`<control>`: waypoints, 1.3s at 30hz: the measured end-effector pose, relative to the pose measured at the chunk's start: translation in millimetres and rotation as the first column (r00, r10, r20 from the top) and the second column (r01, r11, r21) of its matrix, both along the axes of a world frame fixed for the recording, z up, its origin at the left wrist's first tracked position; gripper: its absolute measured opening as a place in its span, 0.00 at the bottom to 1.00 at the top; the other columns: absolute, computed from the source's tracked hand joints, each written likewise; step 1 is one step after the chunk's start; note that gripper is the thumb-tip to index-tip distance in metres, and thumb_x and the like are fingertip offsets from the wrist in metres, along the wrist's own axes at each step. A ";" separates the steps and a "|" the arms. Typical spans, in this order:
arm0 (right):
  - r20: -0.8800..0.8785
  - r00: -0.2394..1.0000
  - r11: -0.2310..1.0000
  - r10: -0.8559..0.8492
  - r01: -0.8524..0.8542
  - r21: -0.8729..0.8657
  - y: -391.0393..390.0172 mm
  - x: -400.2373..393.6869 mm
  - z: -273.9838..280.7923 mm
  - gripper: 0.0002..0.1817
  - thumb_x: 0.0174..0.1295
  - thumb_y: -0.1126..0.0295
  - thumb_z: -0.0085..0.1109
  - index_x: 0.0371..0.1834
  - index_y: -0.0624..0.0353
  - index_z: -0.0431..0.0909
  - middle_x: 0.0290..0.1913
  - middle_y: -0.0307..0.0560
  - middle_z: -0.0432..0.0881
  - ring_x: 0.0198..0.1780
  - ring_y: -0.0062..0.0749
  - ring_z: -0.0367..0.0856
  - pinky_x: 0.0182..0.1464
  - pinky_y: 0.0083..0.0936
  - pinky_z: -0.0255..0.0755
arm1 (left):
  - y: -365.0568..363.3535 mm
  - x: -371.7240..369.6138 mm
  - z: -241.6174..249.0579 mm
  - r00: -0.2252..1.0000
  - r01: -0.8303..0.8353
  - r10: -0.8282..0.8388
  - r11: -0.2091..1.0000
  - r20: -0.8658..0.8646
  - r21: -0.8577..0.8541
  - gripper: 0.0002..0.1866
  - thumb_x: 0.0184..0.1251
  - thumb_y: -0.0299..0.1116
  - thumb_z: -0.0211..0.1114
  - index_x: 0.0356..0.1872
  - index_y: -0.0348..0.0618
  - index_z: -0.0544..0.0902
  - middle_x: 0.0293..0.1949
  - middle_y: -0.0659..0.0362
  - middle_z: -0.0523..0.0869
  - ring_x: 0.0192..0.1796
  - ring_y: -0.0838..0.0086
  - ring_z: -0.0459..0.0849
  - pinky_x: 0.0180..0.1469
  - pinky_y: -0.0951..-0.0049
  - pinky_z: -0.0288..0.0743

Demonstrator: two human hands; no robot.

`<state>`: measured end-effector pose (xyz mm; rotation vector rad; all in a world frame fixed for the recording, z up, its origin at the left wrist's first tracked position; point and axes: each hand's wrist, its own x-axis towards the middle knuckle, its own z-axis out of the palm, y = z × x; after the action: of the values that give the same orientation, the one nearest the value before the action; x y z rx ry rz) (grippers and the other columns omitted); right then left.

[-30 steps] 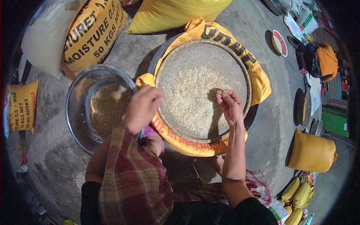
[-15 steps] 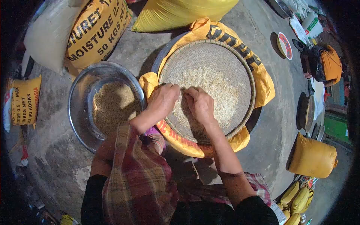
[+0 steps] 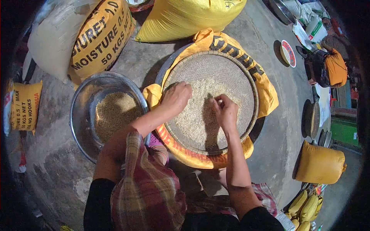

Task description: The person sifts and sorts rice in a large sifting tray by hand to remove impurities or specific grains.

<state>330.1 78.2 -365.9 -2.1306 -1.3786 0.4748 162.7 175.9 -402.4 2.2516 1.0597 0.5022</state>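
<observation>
A round woven winnowing tray (image 3: 252, 77) with a bamboo rim bears a spread of pale grain (image 3: 200, 131). My left hand (image 3: 177, 99) is over the grain's left part, fingers curled down and closed; whatever they hold is hidden. Above the middle right of the grain, my right hand (image 3: 226, 112) is raised a little, thumb and fingertips pinched together. What sits in that pinch is too small to make out. Under the tray lies a yellow printed sack (image 3: 268, 94), draped over a wide basin. To the left stands a metal basin (image 3: 81, 115) with browner grain (image 3: 115, 115) in it.
Full sacks stand beyond the basins: a printed orange one (image 3: 102, 38) and a yellow one (image 3: 189, 19). At the right are a patterned bowl (image 3: 288, 54), a tied yellow sack (image 3: 320, 162) and bananas (image 3: 308, 206). Another printed sack (image 3: 27, 106) is at far left.
My right hand has moved right, away from my left hand, and lifted off the grain. My left hand has shifted slightly right over the tray. The whole view has tilted a little.
</observation>
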 end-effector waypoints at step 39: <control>-0.670 0.741 0.997 0.030 0.028 0.076 -29.7 -53.9 -15.4 0.02 0.59 0.79 0.51 0.31 0.62 0.73 0.27 0.34 0.75 0.29 0.11 0.67 0.31 0.13 0.64 | -0.8 -45.2 28.0 0.996 0.085 -0.091 0.959 -0.012 -0.269 0.05 0.55 0.27 0.65 0.31 0.37 0.80 0.30 0.53 0.82 0.32 0.67 0.81 0.37 0.71 0.74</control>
<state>276.2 48.6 -381.3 -1.6253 -0.9459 1.0505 117.5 175.1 -374.4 2.0581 0.9707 0.2762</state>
